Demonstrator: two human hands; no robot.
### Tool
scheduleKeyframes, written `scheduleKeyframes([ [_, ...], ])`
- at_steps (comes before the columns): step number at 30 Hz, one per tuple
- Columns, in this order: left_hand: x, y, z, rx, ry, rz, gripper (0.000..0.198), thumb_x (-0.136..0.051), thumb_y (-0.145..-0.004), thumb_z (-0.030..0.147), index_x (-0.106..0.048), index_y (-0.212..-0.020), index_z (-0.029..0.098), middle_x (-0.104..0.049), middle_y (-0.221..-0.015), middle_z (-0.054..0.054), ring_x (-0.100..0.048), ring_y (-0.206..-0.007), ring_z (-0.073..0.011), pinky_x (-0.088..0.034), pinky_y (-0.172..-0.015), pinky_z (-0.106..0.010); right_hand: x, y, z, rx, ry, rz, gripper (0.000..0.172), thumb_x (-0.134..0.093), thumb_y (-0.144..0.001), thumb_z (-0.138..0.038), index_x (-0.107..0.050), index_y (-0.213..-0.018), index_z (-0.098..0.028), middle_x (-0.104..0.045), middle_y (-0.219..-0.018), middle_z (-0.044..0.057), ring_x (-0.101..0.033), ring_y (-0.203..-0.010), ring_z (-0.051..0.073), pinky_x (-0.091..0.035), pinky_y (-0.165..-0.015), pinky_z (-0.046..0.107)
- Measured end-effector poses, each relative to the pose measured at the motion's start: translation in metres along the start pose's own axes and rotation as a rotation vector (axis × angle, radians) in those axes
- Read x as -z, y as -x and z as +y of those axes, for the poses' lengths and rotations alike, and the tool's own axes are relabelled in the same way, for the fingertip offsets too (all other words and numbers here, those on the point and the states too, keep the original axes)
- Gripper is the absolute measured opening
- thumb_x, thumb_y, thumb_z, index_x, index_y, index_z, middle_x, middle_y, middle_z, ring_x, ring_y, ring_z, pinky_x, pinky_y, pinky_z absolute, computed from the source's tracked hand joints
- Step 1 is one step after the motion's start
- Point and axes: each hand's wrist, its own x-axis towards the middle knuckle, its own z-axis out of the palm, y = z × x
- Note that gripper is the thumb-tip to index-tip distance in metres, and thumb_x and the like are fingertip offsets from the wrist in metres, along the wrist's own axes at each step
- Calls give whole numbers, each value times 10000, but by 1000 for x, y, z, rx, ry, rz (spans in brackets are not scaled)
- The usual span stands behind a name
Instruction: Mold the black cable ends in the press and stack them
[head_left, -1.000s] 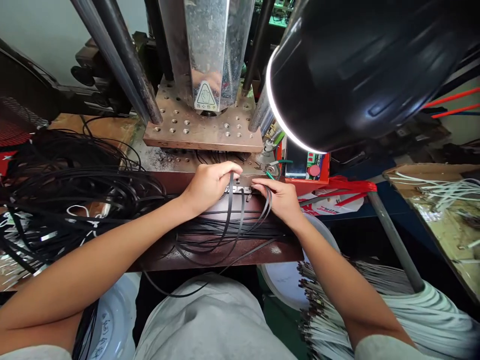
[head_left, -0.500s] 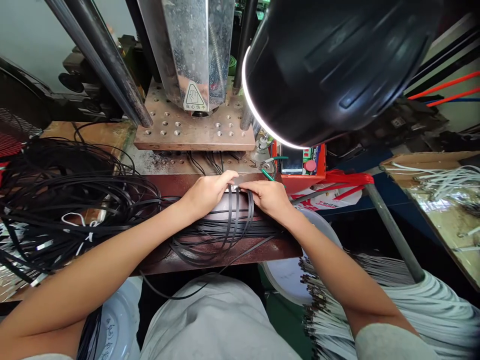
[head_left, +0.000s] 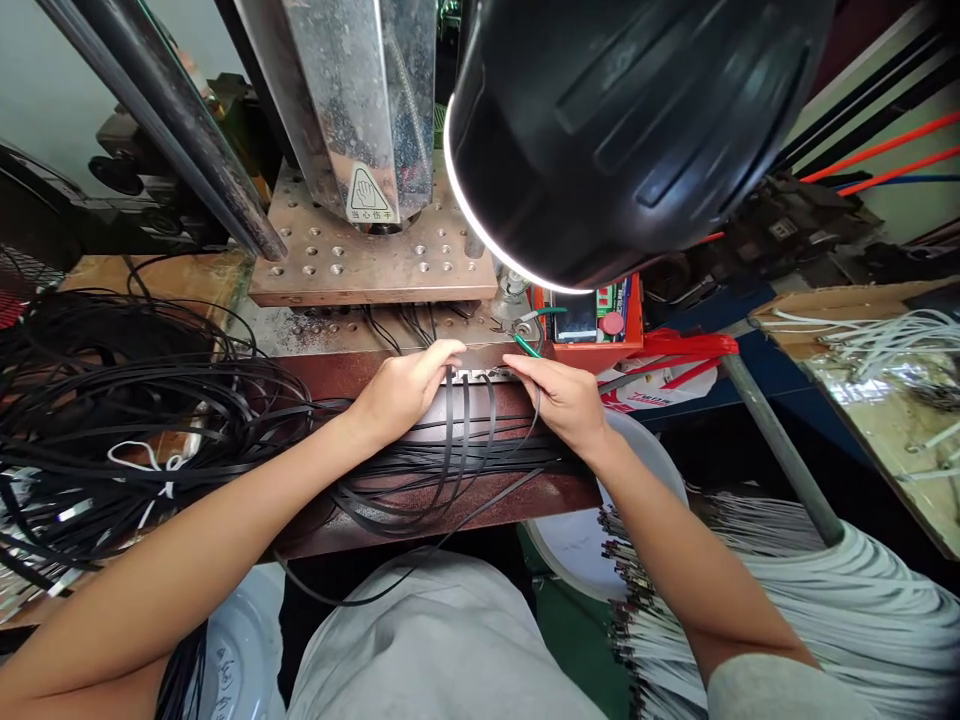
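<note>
Between my hands lies a narrow metal strip [head_left: 484,357] at the front of the press, with several flat black cables [head_left: 466,430] looping down from it. My left hand [head_left: 405,392] is closed at the strip's left end, thumb and finger pinched on it; the fingertips partly hide the contact. Off the strip's right end, my right hand [head_left: 566,398] has its thumb and fingers pinched together, and one thin black cable hangs from them. More black cables lie across the dark red bench edge [head_left: 450,495] below.
The press's drilled steel plate [head_left: 375,285] hangs just beyond my hands. A black lamp [head_left: 630,130] looms at upper right. Green-handled pliers [head_left: 526,345] lie near a red control box [head_left: 600,345]. Tangled black cables [head_left: 150,370] fill the left; white cable bundles [head_left: 825,610] hang at right.
My right hand has moved right, away from my left hand, uncovering more of the strip and cable ends. My left hand stays by the strip. The whole view has shifted slightly.
</note>
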Motion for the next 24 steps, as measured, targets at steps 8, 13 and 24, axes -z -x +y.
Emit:
scheduleKeyframes([
  [8,-4,5,-5,-55,-67,16,264,-373,-920,186,-514,-1140,148,-676,-969,-46,-657,-857,-141,-513,-787,-231,12,-4,-2,243,92,-205,348,-348,-906,-121,-635,-1100,-147,-673,-1067,73,-629,-1001,170,-531,-878,324],
  [13,0,7,0,-67,-110,-35,282,-358,-922,190,-507,-1155,139,-674,-962,-52,-655,-838,-157,-517,-756,-245,18,-11,3,274,61,-258,351,-347,-896,-109,-632,-1098,-138,-672,-1068,73,-632,-986,164,-532,-866,313],
  [24,4,-4,9,37,-101,-203,330,-341,-909,179,-463,-1214,145,-647,-1042,-86,-629,-908,-193,-501,-789,-303,12,-17,3,151,35,-367,397,-366,-861,-70,-576,-1183,-172,-655,-1099,49,-619,-983,156,-505,-849,285],
])
